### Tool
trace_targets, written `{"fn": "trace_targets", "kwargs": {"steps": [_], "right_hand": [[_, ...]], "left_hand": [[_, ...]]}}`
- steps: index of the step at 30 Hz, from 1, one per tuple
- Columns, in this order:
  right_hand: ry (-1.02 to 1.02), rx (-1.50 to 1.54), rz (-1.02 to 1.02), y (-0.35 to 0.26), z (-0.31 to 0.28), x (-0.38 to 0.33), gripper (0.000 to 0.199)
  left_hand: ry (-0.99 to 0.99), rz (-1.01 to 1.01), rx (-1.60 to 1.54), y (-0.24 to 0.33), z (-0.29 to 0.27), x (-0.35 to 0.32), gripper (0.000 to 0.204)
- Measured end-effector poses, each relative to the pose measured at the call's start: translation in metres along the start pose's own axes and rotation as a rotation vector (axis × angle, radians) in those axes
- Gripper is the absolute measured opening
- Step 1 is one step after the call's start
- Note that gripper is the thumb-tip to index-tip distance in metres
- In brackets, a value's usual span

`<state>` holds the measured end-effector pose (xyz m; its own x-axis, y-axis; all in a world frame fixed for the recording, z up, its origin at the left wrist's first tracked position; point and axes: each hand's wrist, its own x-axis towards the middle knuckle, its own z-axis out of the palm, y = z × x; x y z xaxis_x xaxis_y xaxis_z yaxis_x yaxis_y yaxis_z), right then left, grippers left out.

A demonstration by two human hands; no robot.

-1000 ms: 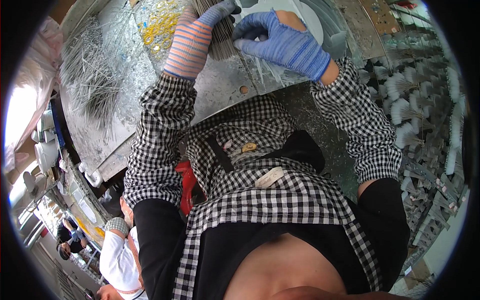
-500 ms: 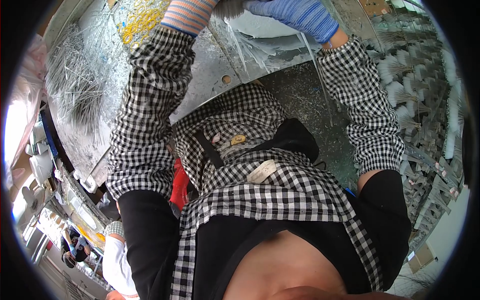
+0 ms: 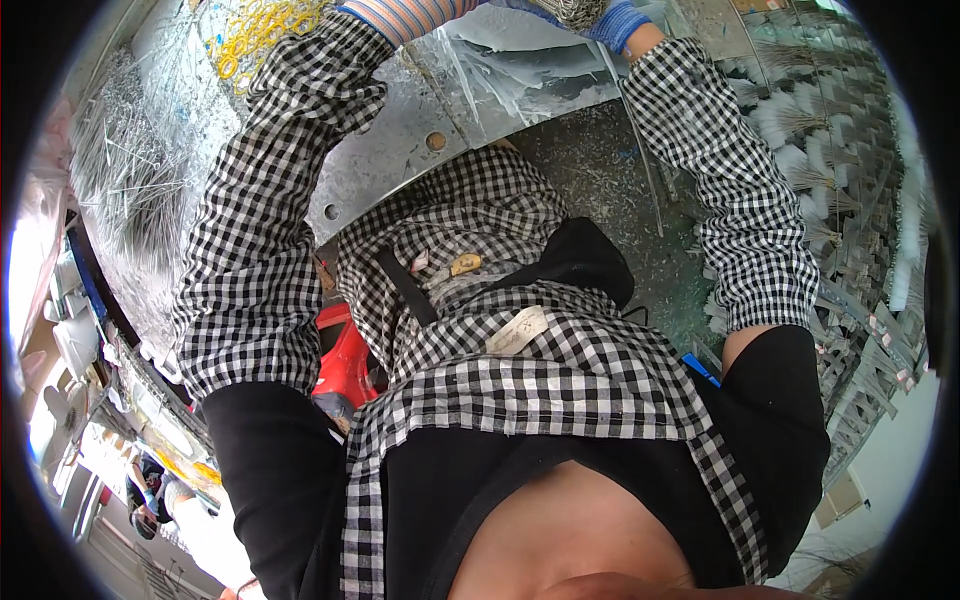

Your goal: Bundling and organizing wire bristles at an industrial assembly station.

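Currently grasping grey wire bundle (image 3: 575,12) in right hand (image 3: 619,24); best held snugly with ends level. Can't tell grip of left hand (image 3: 412,16), cropped at top edge.

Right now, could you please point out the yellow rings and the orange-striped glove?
Yellow rings (image 3: 258,38), head view: middle of the visible heap.
Orange-striped glove (image 3: 415,16), head view: striped fabric near the wrist.

From where I stood, no lettering, number or sign could be read. On the checked apron (image 3: 560,400), the yellow patch (image 3: 465,264) and the pale strip (image 3: 517,330) were too small and blurred for me to make out any writing.
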<state>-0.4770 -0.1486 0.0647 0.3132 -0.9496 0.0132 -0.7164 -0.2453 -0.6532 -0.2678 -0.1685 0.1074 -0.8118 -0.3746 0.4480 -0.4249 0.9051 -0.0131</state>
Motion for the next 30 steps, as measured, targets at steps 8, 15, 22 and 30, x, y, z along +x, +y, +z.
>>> {"fn": "trace_targets", "kwargs": {"steps": [8,15,22,30], "right_hand": [[-0.032,0.040,0.056,0.022,0.013,0.005,0.032],[-0.065,0.062,0.093,0.044,0.020,0.008,0.030],[0.425,-0.400,-0.660,0.014,0.016,0.016,0.039],[0.223,-0.071,-0.158,-0.072,-0.039,-0.014,0.026]], "left_hand": [[-0.074,-0.026,-0.005,-0.001,0.007,-0.003,0.048],[-0.053,-0.014,-0.026,-0.003,0.009,-0.003,0.047],[0.168,-0.186,-0.621,-0.008,0.009,0.001,0.042],[0.351,-0.677,-1.170,-0.026,-0.006,0.002,0.034]]}}
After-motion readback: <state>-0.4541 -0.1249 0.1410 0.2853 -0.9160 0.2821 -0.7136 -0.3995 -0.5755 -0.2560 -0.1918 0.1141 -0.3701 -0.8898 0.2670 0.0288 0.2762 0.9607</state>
